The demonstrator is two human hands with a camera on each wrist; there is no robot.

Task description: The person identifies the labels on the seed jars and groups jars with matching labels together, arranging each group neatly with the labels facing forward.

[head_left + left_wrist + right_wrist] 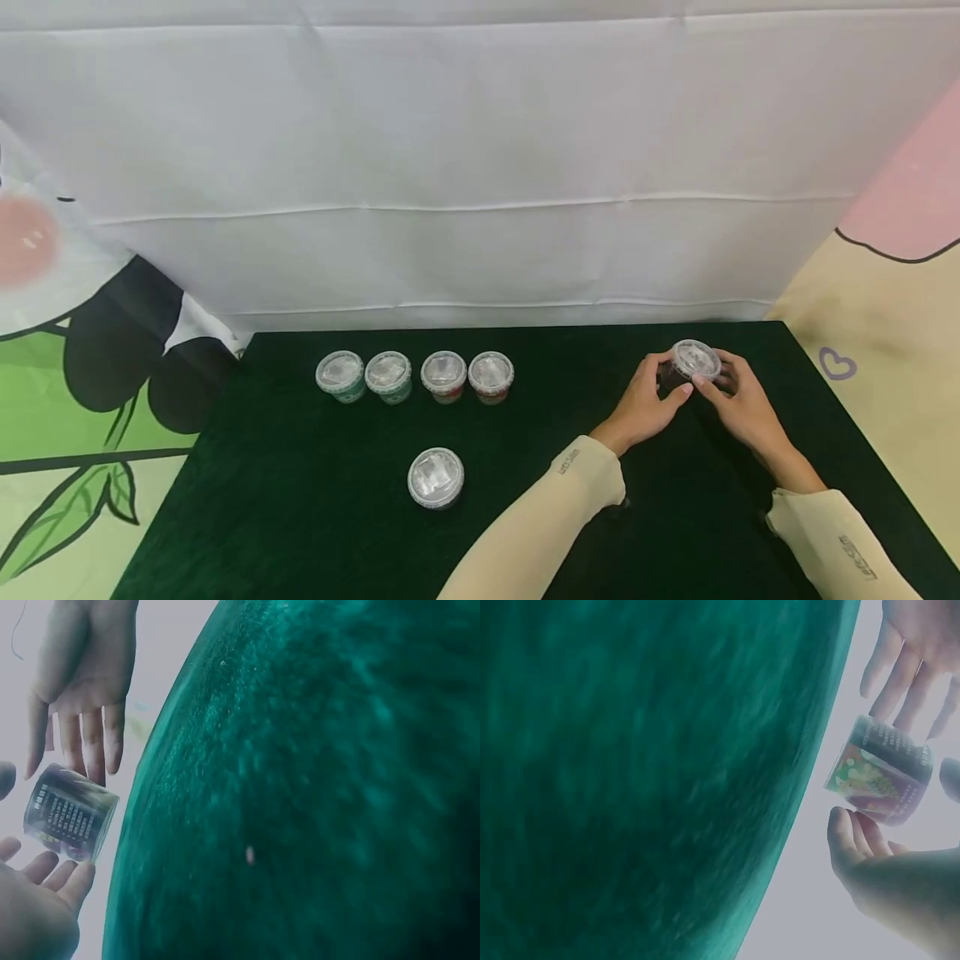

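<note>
Near the table's far right, my left hand (647,404) and right hand (738,406) hold a small lidded plastic cup (696,358) between them. The thumbs are at its near side, and the fingers are round its sides. In the left wrist view the cup (71,812) shows a dark label with white print; left fingertips are at one side, right ones at the other. The right wrist view shows the cup's (881,772) colourful picture. Another lidded cup (436,478) stands near the middle of the table.
At the back left, two greenish lidded cups (341,375) and two reddish ones (443,375) stand in a row. Dark green cloth (300,517) covers the table. A white cloth (480,167) hangs behind it, with printed cloth at both sides.
</note>
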